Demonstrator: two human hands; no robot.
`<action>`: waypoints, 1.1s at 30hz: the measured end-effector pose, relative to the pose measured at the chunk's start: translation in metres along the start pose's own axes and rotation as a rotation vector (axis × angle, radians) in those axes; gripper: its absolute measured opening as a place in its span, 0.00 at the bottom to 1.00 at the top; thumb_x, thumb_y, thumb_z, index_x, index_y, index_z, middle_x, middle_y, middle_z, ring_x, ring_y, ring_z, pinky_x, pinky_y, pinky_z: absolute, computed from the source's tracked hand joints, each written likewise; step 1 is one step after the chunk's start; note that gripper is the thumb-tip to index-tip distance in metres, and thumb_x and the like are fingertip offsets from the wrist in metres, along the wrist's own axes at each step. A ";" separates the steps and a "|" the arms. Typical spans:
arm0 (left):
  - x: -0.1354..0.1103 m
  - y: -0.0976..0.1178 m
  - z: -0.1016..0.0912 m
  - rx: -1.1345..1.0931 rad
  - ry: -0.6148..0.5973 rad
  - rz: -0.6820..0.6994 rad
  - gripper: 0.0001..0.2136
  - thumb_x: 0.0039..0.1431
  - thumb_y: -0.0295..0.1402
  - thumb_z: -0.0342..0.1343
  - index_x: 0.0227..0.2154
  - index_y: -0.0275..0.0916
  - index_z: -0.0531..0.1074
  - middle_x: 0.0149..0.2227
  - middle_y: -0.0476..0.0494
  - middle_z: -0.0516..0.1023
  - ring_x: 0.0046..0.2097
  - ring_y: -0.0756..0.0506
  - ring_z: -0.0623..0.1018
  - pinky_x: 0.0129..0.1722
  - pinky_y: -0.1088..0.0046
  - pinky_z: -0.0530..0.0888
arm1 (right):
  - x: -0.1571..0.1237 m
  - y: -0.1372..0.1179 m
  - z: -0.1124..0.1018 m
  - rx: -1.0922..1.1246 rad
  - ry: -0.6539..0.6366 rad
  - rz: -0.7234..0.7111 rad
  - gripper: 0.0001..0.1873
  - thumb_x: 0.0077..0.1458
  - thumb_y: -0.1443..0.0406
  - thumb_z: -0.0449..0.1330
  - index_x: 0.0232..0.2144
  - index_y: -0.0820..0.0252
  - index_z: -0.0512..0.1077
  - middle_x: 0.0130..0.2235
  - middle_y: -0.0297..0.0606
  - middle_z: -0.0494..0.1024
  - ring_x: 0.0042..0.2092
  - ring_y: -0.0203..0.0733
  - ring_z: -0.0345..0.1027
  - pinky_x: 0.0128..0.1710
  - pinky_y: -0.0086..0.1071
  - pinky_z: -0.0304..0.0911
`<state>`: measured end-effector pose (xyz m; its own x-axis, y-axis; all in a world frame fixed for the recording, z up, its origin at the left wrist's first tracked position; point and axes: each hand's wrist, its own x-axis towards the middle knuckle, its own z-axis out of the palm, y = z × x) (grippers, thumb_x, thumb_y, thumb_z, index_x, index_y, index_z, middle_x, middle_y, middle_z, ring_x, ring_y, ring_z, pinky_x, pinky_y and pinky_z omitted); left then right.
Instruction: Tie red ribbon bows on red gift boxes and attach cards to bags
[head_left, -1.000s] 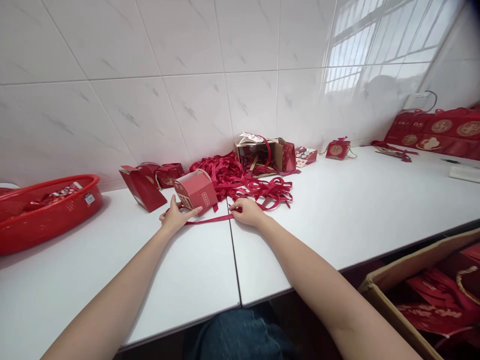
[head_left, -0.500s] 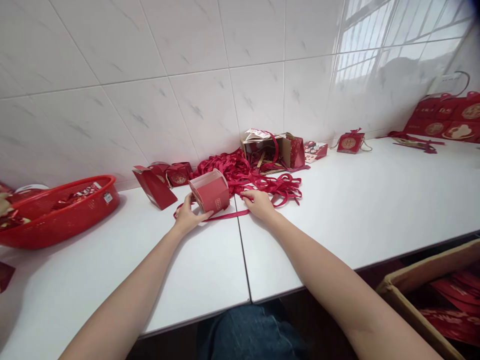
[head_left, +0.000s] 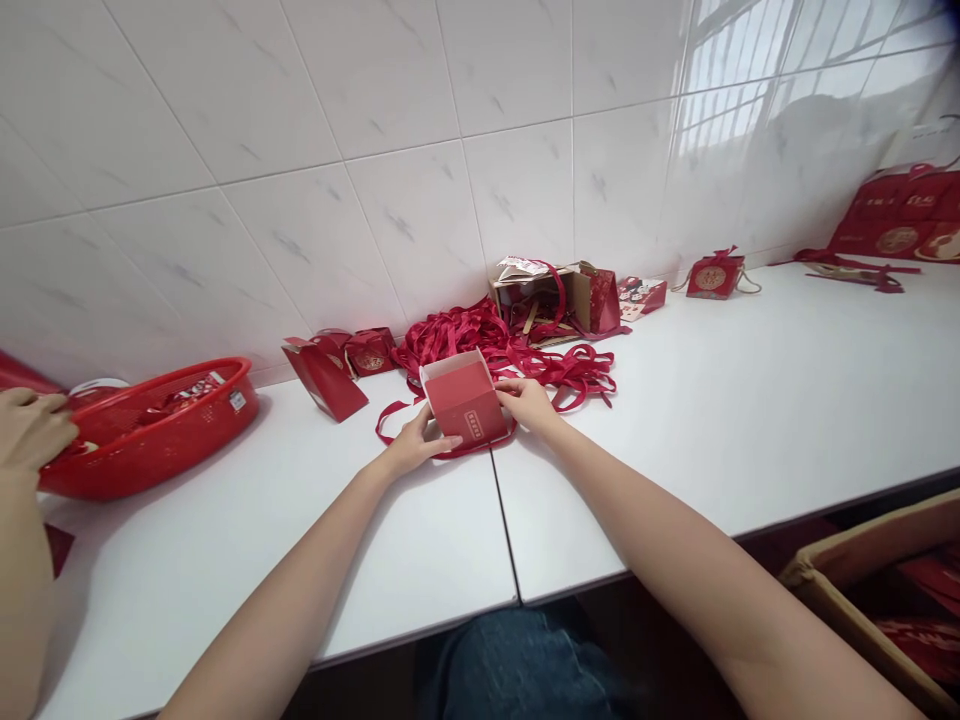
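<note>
A small red gift box [head_left: 463,405] lies tilted on the white table, its pale-edged open end facing back and left. My left hand [head_left: 414,443] grips its lower left side, thumb across the front. My right hand [head_left: 526,402] is closed at the box's right edge, its fingertips pinching a red ribbon [head_left: 465,452] against or close beside the box. That ribbon runs under the box, curls out on the left and bends up toward my right hand. Behind the box lies a heap of red ribbons [head_left: 457,330]. Some fingertips of both hands are hidden.
A red plastic basket [head_left: 161,440] stands at left, with another person's hand [head_left: 34,430] over its edge. Red boxes [head_left: 330,375] stand by the tiled wall. A carton of scraps [head_left: 577,295] lies behind the ribbons; a small finished box [head_left: 712,278] stands farther right. A cardboard box [head_left: 847,610] is at lower right.
The red box has turned more toward me. My right hand has come to its right edge, and the ribbon now curves beneath it. Another person's hand has come in at left.
</note>
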<state>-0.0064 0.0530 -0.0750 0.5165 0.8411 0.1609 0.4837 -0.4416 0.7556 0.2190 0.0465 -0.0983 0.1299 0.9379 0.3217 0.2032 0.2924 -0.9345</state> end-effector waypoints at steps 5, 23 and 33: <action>0.000 -0.001 0.000 -0.020 -0.011 0.013 0.35 0.47 0.44 0.61 0.58 0.41 0.57 0.60 0.41 0.64 0.61 0.40 0.63 0.59 0.64 0.62 | -0.001 -0.002 0.001 0.066 -0.005 0.041 0.12 0.46 0.69 0.57 0.34 0.60 0.78 0.35 0.38 0.81 0.38 0.41 0.74 0.43 0.35 0.68; -0.001 -0.001 0.000 -0.002 -0.026 0.025 0.36 0.47 0.43 0.62 0.58 0.41 0.56 0.59 0.40 0.64 0.62 0.38 0.61 0.59 0.60 0.60 | -0.002 -0.004 0.000 0.165 -0.003 0.077 0.11 0.42 0.70 0.59 0.31 0.60 0.79 0.33 0.38 0.81 0.39 0.43 0.74 0.42 0.35 0.68; 0.000 -0.001 -0.001 -0.108 -0.014 0.026 0.35 0.44 0.41 0.64 0.56 0.41 0.60 0.58 0.40 0.67 0.60 0.37 0.64 0.58 0.58 0.61 | -0.003 -0.006 -0.002 0.139 -0.017 0.074 0.11 0.43 0.69 0.59 0.31 0.59 0.79 0.34 0.38 0.81 0.39 0.42 0.74 0.42 0.36 0.68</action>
<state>-0.0075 0.0534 -0.0757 0.5383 0.8249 0.1726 0.3914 -0.4261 0.8156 0.2194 0.0410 -0.0933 0.1228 0.9606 0.2494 0.0573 0.2440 -0.9681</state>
